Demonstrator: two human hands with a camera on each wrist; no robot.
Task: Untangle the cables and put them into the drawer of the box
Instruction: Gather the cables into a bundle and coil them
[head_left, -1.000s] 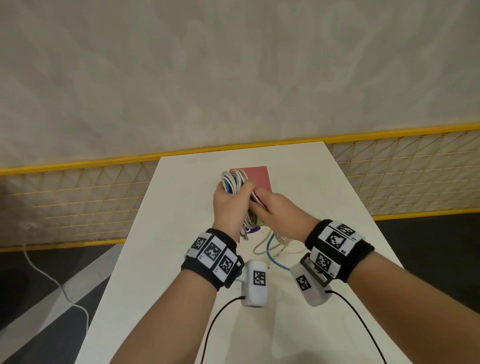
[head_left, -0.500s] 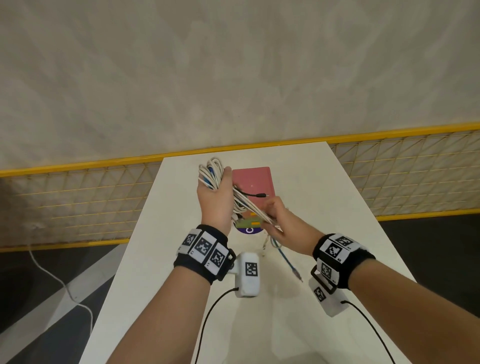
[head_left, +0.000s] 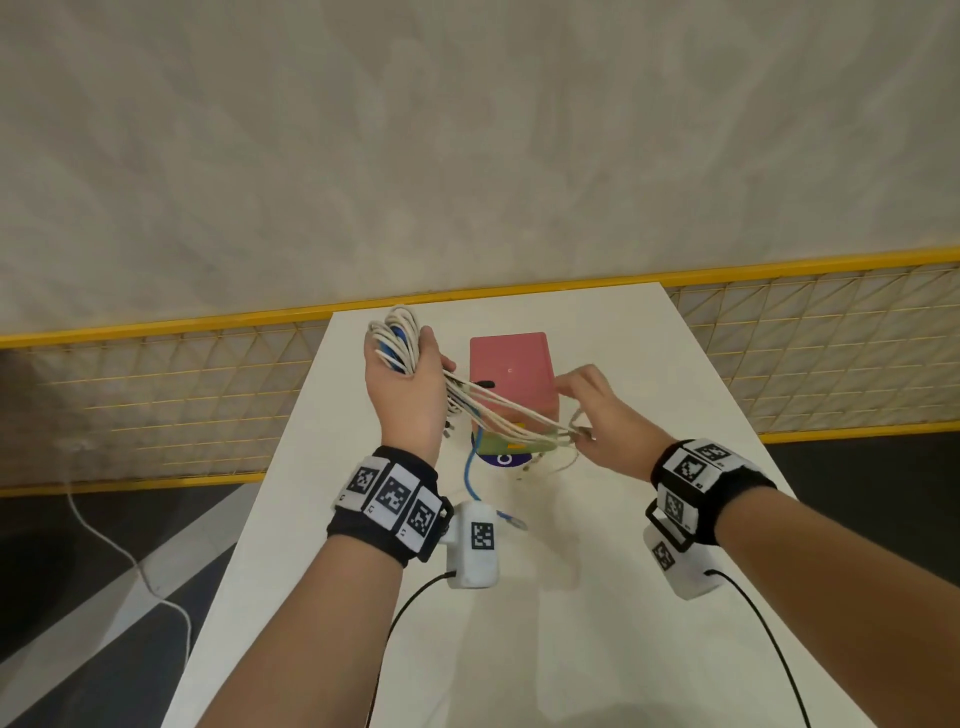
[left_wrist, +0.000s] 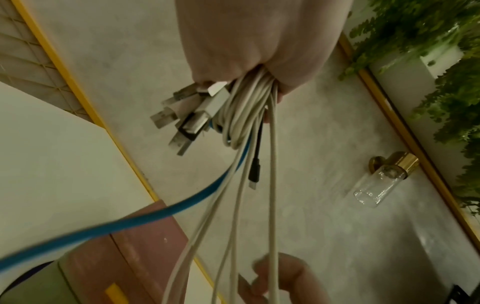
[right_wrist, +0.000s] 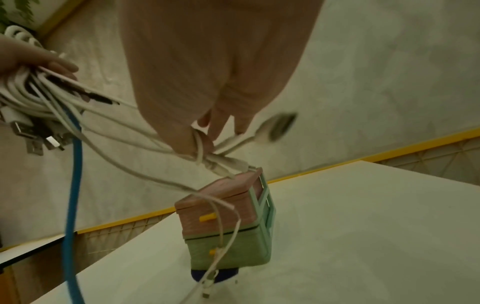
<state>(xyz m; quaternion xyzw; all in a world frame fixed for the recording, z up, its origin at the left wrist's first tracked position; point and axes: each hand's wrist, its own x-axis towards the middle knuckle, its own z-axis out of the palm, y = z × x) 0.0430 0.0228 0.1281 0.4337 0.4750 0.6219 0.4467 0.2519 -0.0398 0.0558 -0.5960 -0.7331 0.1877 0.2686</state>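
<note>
My left hand (head_left: 410, 379) grips a coiled bundle of cables (head_left: 395, 338), mostly white with one blue and one black, raised above the table to the left of the box. Several USB plugs (left_wrist: 187, 115) stick out under the fist (left_wrist: 257, 67). White strands (head_left: 509, 415) stretch rightward from the bundle to my right hand (head_left: 587, 415), which pinches their ends (right_wrist: 207, 156) over the box's front. The blue cable (head_left: 470, 467) hangs down to the table. The small box (head_left: 511, 374) has a pink top, a pink drawer and a green drawer (right_wrist: 226, 248) with yellow handles, both closed.
The box stands on a white table (head_left: 623, 571) with a yellow-framed mesh fence (head_left: 156, 400) behind it and a pale wall beyond. Black wrist-camera leads (head_left: 415, 597) trail over the table's near part. A white cord (head_left: 130, 561) lies on the dark floor at left.
My hands have drawn apart: the left carried the bundle up and left, the right pulled white strands rightward, stretching them taut across the box front. The blue cable's end has dragged toward the box.
</note>
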